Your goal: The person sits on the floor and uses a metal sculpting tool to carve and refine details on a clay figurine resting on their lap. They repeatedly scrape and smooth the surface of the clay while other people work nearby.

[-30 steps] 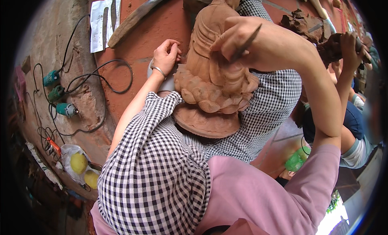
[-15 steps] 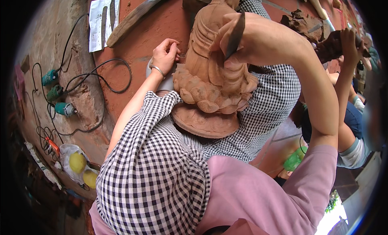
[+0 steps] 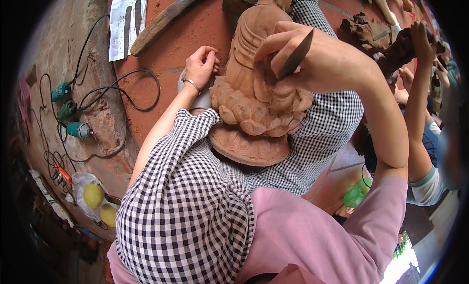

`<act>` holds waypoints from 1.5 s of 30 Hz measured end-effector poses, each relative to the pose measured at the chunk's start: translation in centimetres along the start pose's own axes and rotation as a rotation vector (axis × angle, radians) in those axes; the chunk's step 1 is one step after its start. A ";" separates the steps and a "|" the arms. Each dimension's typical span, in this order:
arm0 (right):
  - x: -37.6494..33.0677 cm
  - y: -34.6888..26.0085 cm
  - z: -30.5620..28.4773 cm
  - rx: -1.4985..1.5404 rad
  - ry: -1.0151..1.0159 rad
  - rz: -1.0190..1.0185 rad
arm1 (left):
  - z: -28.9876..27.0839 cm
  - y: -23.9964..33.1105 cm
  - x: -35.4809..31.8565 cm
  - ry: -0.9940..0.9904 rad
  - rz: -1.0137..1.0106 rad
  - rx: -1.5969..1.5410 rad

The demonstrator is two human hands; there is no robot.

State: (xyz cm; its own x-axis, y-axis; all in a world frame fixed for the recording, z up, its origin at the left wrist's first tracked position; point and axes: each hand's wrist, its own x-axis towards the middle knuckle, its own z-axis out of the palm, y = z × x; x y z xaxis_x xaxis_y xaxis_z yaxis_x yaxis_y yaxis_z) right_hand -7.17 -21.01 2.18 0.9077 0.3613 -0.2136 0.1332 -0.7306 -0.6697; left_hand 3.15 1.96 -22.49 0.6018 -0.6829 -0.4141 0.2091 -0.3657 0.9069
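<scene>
A carved brown wooden statue (image 3: 251, 39) with draped robes and a ring of petals leans across my lap, its round base (image 3: 251, 147) toward me. My right hand (image 3: 312, 59) is at the statue's right side, pinching a dark, flat, pointed blade (image 3: 296, 55) whose tip sticks up to the right. Its lower end is hidden in the fingers. To the left of the statue, my left hand (image 3: 200, 66) has its fingers curled in with nothing visible in them, and a metal bangle sits at the wrist. Black-and-white checked cloth (image 3: 181, 201) covers my legs.
At the far left lie green power tools (image 3: 78, 130) with black cords. A white paper (image 3: 118, 27) bears two dark blades, beside a long wooden bar (image 3: 166, 25). Yellow fruits (image 3: 94, 195) lie in a plastic bag. On the right, another person's arm (image 3: 419, 88) holds a dark carved piece (image 3: 394, 56).
My right hand has shifted slightly right and turned, so the blade leans further to the right. The other person's hand has risen with the dark carved piece. My left hand stays put.
</scene>
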 end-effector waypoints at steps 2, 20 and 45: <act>0.4 -1.3 -0.4 -0.048 -0.018 0.140 | 0.0 0.2 -0.1 -0.003 -0.007 0.003; -0.3 -0.8 1.3 -0.090 0.180 0.059 | 0.0 -0.1 0.0 0.019 0.020 -0.053; -6.9 -1.2 5.8 0.534 0.611 0.576 | 0.0 -0.2 0.1 0.018 0.022 -0.039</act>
State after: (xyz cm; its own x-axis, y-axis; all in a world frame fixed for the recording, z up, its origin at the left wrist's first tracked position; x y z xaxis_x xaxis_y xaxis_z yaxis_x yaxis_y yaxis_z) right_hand -15.91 -19.24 0.37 0.8467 -0.4363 -0.3046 -0.4527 -0.2895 -0.8434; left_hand 3.17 2.03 -22.71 0.6201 -0.6788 -0.3932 0.2255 -0.3258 0.9182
